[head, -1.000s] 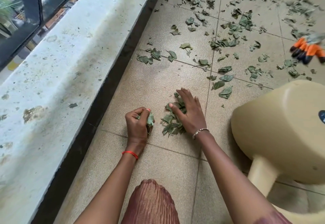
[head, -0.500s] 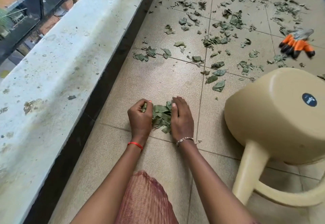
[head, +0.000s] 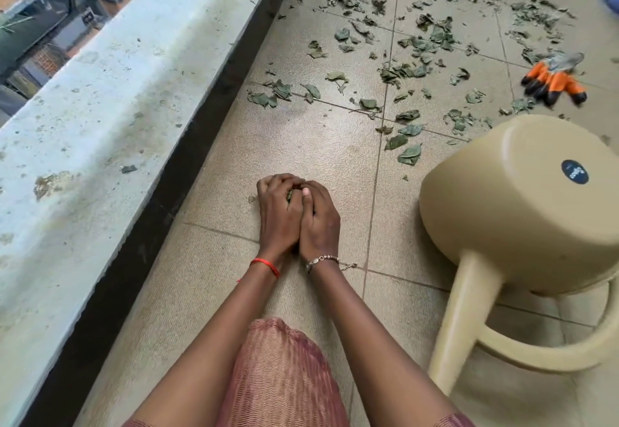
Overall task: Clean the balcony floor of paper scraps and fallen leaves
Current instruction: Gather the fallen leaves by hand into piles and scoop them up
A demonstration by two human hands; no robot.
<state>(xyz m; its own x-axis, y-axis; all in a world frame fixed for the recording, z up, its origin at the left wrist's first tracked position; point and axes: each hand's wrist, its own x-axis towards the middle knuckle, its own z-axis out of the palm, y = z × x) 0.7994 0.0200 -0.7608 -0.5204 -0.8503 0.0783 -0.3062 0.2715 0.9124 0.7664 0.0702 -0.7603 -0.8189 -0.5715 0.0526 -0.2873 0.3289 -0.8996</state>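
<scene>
1. Held between the left hand (head: 279, 217) and the right hand (head: 321, 224): a small bunch of leaves (head: 288, 196), low on the floor (head: 301, 145), well apart from the mess.
2. Gripping it with curled fingers (head: 284, 179) on both sides, hands pressed together.
3. Might spill bits out the bottom when lifted, through any gap under the palms.
4. Might crush leaves into tiny crumbs if squeezed too hard, and then harder to pick up.
5. Could bump the stool (head: 516, 202) at 3 o'clock while carrying.
6. Cannot tell which way the bunch points or where its long side runs: nearly all hidden, just a green sliver peeking out.
7. Lots more loose leaves (head: 402, 71) lying from 12 to 2 o'clock, some near the gloves (head: 556, 81).
</scene>
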